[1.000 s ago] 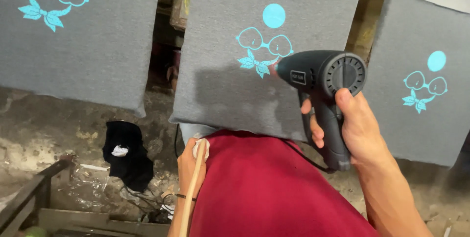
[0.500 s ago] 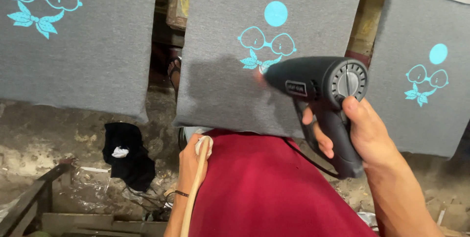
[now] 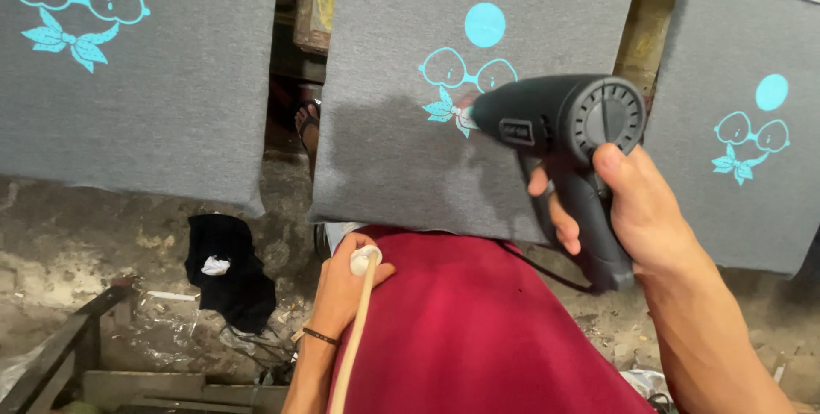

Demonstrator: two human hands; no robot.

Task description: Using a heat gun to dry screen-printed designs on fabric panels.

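Note:
My right hand (image 3: 636, 209) grips the handle of a dark grey heat gun (image 3: 559, 123), its nozzle aimed left at the turquoise glasses-and-leaves print (image 3: 457, 81) on the middle grey fabric panel (image 3: 401, 149). My left hand (image 3: 346, 281) rests low against my red garment (image 3: 478, 328), fingers closed round the white-capped end of a pale wooden stick (image 3: 359, 328) that runs down out of view. A dark band sits on that wrist.
Two more grey printed panels hang left (image 3: 137, 81) and right (image 3: 743, 132). On the rough dirty floor lie a black cloth (image 3: 226, 273) and plastic scraps. A dark metal frame (image 3: 60, 354) stands bottom left. A person's sandalled foot (image 3: 307, 123) shows between panels.
The heat gun has moved left and closer to the middle panel's print, its nozzle now at the leaves. My left hand with the stick stays put.

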